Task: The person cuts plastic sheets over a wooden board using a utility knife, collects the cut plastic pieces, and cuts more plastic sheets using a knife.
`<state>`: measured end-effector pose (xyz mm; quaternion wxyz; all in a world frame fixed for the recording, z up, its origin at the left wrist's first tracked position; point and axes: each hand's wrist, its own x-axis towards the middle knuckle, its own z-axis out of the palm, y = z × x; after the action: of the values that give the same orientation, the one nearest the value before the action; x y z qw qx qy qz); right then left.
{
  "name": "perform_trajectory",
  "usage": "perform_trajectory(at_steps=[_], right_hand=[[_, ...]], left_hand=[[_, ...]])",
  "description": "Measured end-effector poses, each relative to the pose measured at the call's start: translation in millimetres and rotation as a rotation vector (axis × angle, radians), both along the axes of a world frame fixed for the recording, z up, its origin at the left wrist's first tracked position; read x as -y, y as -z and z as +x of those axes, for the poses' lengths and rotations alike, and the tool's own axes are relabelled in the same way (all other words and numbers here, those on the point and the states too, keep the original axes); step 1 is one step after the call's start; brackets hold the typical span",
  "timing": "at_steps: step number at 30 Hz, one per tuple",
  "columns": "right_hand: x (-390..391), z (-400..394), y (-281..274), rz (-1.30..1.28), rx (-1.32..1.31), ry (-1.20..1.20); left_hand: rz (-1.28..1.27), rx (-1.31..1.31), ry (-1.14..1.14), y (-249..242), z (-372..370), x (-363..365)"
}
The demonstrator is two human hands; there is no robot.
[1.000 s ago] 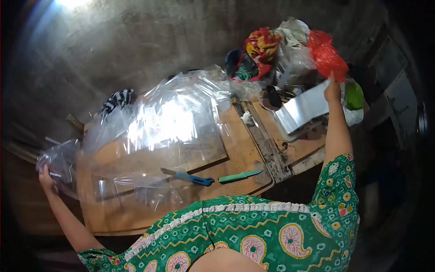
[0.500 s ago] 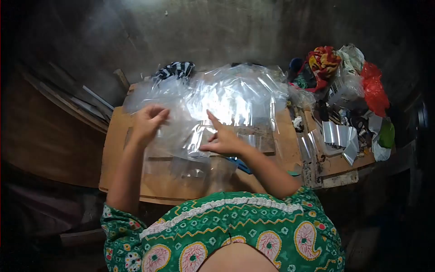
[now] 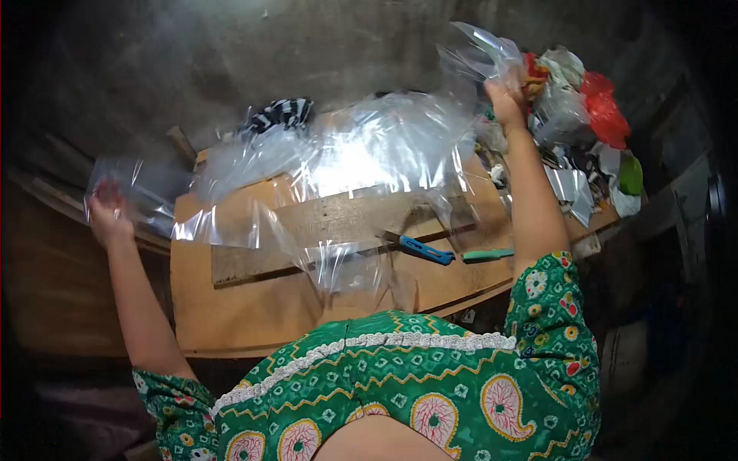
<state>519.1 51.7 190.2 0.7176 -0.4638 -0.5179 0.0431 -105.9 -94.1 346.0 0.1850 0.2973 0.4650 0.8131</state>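
Note:
Clear plastic sheeting stretches across the wooden table, shiny where light hits it. At the far left, my left hand is closed on an edge of the sheeting, seen through the film. High on the right, my right hand grips another bunched part of clear plastic, raised above the table's far side. A blue cutter with its blade out lies on a wooden board between my arms. Beside it on the right rests a green-handled tool.
At the back left lies a black-and-white cloth. On the right are a red plastic bag, silvery strips, a green item and mixed clutter. A grey wall stands behind the table.
Both hands have spread far apart, the left one outward to the left, the right one up and to the right, with plastic now in them. The blue cutter and green-handled tool are now more exposed.

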Motion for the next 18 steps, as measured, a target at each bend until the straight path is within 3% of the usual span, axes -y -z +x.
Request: perform_trajectory(at_steps=[1, 3, 5, 6, 7, 8, 9, 10, 12, 15, 17, 18], right_hand=[[17, 5, 15, -0.134, 0.021, -0.069], [45, 18, 62, -0.203, 0.475, 0.155], [105, -10, 109, -0.469, 0.425, 0.24], [137, -21, 128, -0.607, 0.469, 0.093], [182, -56, 114, -0.826, 0.333, -0.028], [205, -75, 131, -0.99, 0.365, -0.125], [215, -82, 192, -0.757, 0.492, -0.188], [229, -96, 196, -0.662, 0.581, -0.159], [235, -123, 193, -0.563, 0.669, -0.13], [235, -130, 185, -0.731, 0.837, -0.073], [226, -121, 175, -1.112, 0.741, -0.346], [219, -110, 171, -1.095, 0.786, -0.412]], left_hand=[[-0.03, -0.003, -0.011, 21, -10, 6], [-0.105, 0.092, 0.019, 74, -65, 10], [-0.112, 0.26, -0.005, 124, -92, 30], [-0.176, 0.263, -0.029, 144, -82, 41], [-0.24, 0.268, -0.058, 164, -72, 54], [-0.344, 0.17, 0.188, 203, -103, 66], [-0.444, 0.065, 0.433, 239, -132, 70], [-0.436, 0.114, 0.317, 257, -122, 75], [-0.425, 0.165, 0.199, 277, -92, 79], [-0.508, 0.283, 0.003, 283, -54, 88], [-0.36, 0.444, -0.071, 276, -34, 94], [-0.383, 0.352, 0.082, 285, -50, 104]])
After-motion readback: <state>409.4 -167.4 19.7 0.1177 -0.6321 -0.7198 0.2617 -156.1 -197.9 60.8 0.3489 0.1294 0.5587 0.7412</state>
